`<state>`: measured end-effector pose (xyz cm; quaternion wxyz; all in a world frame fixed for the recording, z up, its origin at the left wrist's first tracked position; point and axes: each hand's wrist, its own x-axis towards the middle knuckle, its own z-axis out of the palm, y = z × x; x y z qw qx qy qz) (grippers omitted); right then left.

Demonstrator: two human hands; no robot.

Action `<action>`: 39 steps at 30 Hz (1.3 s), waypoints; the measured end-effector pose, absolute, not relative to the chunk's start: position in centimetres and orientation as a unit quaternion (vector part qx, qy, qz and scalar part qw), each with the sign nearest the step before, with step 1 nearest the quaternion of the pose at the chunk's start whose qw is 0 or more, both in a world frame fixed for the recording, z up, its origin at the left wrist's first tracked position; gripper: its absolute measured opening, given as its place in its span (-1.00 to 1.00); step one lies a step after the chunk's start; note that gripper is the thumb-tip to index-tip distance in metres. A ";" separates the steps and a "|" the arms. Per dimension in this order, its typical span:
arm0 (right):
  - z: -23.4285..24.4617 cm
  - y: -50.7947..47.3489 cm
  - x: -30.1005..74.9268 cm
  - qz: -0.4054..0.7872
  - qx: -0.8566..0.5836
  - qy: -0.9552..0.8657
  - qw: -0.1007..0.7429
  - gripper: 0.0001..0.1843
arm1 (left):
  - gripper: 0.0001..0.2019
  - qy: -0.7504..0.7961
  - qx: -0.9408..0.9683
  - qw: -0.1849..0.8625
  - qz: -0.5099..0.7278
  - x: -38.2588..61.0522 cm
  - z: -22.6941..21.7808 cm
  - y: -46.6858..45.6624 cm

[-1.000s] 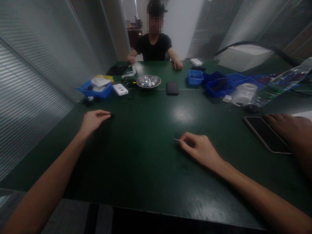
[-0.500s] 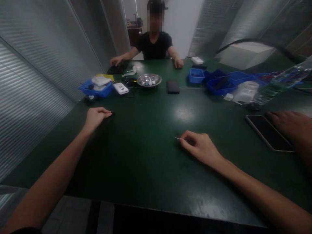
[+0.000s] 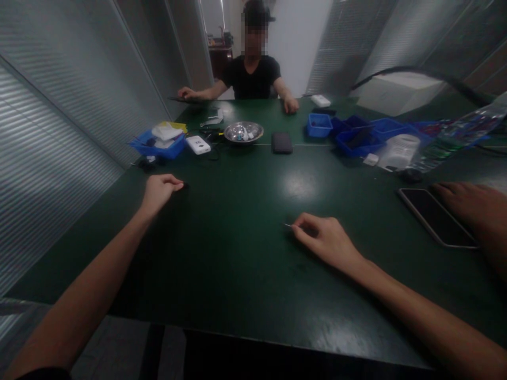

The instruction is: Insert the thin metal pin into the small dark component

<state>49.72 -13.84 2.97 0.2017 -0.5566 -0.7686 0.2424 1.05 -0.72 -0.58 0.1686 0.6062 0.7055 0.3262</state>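
Observation:
On the left side of the green table (image 3: 229, 253), my left hand (image 3: 160, 189) is closed in a pinch around a small dark object (image 3: 185, 184), too small to identify. My right hand (image 3: 322, 232) rests nearer the middle, thumb and forefinger pinching a thin silvery pin-like piece (image 3: 287, 225) that points left. The two hands are well apart. Beyond my left hand are a blue basket (image 3: 170, 150) of packets and a white power bank (image 3: 198, 144).
Across the table sits a person (image 3: 253, 76). At the back stand a metal bowl (image 3: 243, 133) with small white pieces, a dark wallet-like item (image 3: 282, 142) and blue bins (image 3: 320, 125). On the right, another person's hand (image 3: 475, 203) lies beside a phone (image 3: 438, 217), near a plastic bottle (image 3: 459, 132).
The person opposite has raised a flat dark object off the table at the far left. My hands keep their pinches almost unmoved; the view has shifted slightly.

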 end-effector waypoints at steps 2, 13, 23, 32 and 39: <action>3.0 -13.8 49.7 0.242 -0.556 -0.770 0.201 -0.74 | -0.80 0.694 0.627 0.145 0.322 1.2 -0.5 -1.2; 2.7 -13.8 49.8 0.237 -0.556 -0.772 0.196 -0.73 | -0.54 0.692 0.583 0.253 0.343 0.5 -0.4 -1.0; 2.5 -13.8 49.7 0.247 -0.533 -0.783 0.206 -0.74 | -0.59 0.602 0.687 0.301 0.274 6.3 1.9 -3.9; 2.5 -14.7 49.0 0.287 -0.450 -0.820 0.206 -0.77 | -0.86 0.347 0.840 0.345 0.233 21.0 2.1 -11.6; 3.0 -14.8 49.0 0.311 -0.417 -0.832 0.192 -0.83 | -0.86 0.325 0.836 0.367 0.245 23.1 1.6 -12.9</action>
